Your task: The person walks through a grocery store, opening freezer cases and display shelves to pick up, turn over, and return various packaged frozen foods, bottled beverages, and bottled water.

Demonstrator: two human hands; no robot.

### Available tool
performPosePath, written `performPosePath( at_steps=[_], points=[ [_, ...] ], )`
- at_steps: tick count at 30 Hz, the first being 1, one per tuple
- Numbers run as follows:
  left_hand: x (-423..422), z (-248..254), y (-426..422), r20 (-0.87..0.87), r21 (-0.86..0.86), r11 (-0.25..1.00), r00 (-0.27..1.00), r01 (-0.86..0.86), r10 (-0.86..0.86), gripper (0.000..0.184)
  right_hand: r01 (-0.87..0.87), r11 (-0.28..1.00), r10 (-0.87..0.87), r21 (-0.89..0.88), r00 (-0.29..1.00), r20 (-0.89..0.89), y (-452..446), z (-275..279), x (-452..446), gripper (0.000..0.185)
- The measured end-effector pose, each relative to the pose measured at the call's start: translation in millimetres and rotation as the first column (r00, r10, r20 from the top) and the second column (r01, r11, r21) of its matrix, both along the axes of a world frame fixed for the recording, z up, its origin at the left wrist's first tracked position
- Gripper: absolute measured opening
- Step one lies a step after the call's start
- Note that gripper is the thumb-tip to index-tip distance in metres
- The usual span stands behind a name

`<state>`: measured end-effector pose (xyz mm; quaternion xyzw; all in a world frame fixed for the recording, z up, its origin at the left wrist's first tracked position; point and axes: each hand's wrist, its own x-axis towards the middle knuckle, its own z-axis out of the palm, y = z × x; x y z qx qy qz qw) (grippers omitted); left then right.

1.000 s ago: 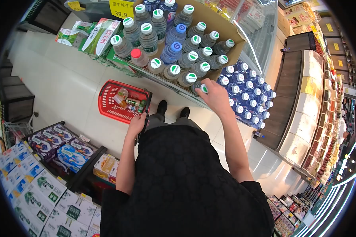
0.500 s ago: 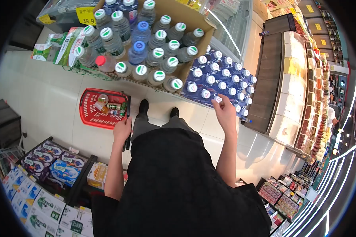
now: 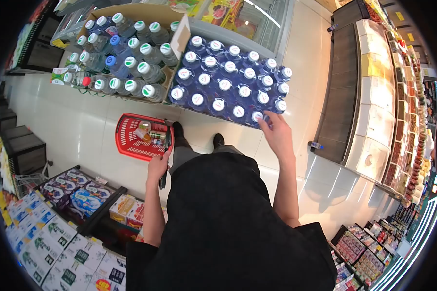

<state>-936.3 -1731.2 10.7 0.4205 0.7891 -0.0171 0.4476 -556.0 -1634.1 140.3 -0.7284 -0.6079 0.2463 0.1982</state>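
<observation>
My left hand (image 3: pixel 159 166) is closed round the black handle of a red shopping basket (image 3: pixel 143 155), which hangs to the left of my legs. Inside the basket lie a round clear-lidded container (image 3: pixel 143 128) and some small packaged items. My right hand (image 3: pixel 278 132) is at the front right corner of a block of blue bottles with white caps. Its thumb and fingers are curled against the cap of one water bottle (image 3: pixel 257 117); that bottle still stands in the block, and its body is mostly hidden.
Left of the blue bottles stands an open carton (image 3: pixel 180 38) of clear bottles with green-and-white caps. A freezer (image 3: pixel 277 29) is behind. Food bins (image 3: pixel 366 102) line the right side. Stacked boxed goods (image 3: pixel 65 250) fill the lower left. A small bottle (image 3: pixel 316 145) lies by the bins.
The view has shifted, so the bottles appear further left and more of the blue block shows. My right hand stays at the block's front corner; my left hand keeps holding the basket.
</observation>
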Motion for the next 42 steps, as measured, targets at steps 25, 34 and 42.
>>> performPosePath(
  at_steps=[25, 34, 42],
  points=[
    [120, 55, -2, 0.37, 0.407, 0.86, 0.916, -0.307, 0.152, 0.03, -0.499, 0.855, 0.518, -0.139, 0.811, 0.272, 44, -31, -55, 0.04],
    [147, 53, 16, 0.755, 0.217, 0.879, 0.644, -0.425, 0.126, 0.036, -0.43, 0.899, 0.416, 0.085, 0.898, 0.144, 26, 50, -45, 0.03],
    [174, 92, 50, 0.919, -0.372, 0.817, -0.053, -0.44, 0.39, 0.057, -0.252, 0.963, 0.264, 0.092, 0.824, -0.501, 12, 132, 10, 0.024]
  ],
)
